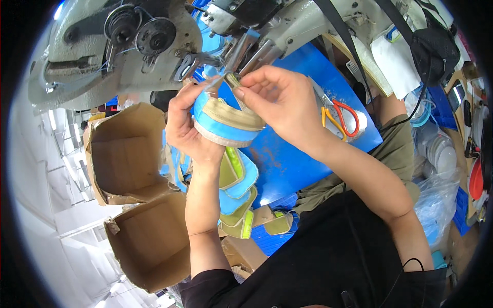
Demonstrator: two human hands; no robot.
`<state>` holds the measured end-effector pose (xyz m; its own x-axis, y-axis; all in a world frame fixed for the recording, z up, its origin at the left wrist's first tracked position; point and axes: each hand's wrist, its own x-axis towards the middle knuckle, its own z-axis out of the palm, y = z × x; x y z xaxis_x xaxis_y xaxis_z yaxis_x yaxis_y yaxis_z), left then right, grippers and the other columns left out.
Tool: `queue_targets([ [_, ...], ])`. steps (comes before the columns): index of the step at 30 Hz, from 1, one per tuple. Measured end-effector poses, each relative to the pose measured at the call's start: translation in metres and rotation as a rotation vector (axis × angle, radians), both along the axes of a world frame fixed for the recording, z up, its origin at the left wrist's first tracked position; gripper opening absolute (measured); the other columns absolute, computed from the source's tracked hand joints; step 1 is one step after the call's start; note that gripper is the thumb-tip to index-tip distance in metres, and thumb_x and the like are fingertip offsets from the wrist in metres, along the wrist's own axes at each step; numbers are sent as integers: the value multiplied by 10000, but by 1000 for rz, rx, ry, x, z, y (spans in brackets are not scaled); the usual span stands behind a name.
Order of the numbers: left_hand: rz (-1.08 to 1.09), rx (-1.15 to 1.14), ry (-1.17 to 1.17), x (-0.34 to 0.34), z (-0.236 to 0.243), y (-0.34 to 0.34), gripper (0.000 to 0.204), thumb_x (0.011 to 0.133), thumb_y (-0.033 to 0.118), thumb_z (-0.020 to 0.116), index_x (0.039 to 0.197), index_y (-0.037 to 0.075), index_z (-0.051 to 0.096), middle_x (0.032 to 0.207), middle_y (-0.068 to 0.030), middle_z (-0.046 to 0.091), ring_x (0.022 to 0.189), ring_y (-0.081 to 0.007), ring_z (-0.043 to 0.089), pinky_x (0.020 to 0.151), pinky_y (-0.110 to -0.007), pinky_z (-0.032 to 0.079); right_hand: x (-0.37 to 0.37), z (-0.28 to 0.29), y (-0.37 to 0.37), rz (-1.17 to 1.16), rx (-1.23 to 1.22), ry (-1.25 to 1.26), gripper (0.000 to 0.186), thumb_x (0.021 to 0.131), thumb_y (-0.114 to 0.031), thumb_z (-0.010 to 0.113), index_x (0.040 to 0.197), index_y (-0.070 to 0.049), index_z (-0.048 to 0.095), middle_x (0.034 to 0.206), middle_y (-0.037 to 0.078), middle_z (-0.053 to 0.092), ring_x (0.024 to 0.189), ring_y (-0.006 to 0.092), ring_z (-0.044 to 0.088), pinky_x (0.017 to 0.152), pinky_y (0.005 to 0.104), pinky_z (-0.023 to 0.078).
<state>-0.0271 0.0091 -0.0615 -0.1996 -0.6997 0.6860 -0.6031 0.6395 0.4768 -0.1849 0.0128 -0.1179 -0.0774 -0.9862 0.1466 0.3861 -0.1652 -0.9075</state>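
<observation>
My left hand (192, 123) is closed around a curved sewn fabric piece (231, 115) with beige, bright blue and pale grey bands. The piece is held up just below the metal arm and presser parts (246, 51) of a sewing machine. At the piece's upper end, my right hand (287, 100) pinches a narrow greenish edge (232, 80) between thumb and forefinger. Whether that edge is part of the same piece or a separate strip, I cannot tell. Below my left wrist hangs a string of similar blue and olive fabric pieces (239, 179) with neon-green patches.
Orange- and red-handled scissors (339, 115) lie on the blue work surface (277, 169) right of my hands. The machine head (118, 46) fills the upper left. Two open cardboard boxes (123, 167) (154, 241) stand at the left. Clear plastic bags (436, 205) sit at the right.
</observation>
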Motion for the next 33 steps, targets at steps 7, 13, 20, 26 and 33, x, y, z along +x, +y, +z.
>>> queue_targets([
  [7,40,-238,-453,-2,4,4,240,752,185,798,981,123,756,1017,-45,756,988,-219,740,1028,-444,440,-1,-4,1,-8,-88,172,225,811,-9,802,1025,1,733,859,73,738,756,129,695,683,265,557],
  [13,92,-299,-500,-13,-3,7,249,713,216,794,956,158,790,920,8,693,951,-187,729,1022,-426,420,-9,-14,-1,127,-16,47,261,830,120,697,1061,2,730,873,31,720,773,89,673,695,240,546],
  [20,130,-231,-458,-15,-2,7,285,706,184,801,991,167,798,883,7,662,939,-204,719,995,-463,425,-27,12,-3,304,97,6,231,891,47,669,1116,40,718,850,17,705,734,37,630,639,215,508],
  [26,145,-207,-414,-20,3,5,290,728,216,791,1013,161,791,885,-9,676,972,-218,715,996,-456,421,-36,17,-11,377,85,5,253,871,-28,723,1107,63,714,819,11,685,703,37,613,605,214,490],
  [33,70,-44,-276,-12,5,12,308,751,185,772,1036,71,765,1006,-101,727,987,-280,692,949,-396,451,-39,14,0,390,37,-16,315,841,-102,778,1114,46,726,796,20,685,717,77,616,663,265,515],
])
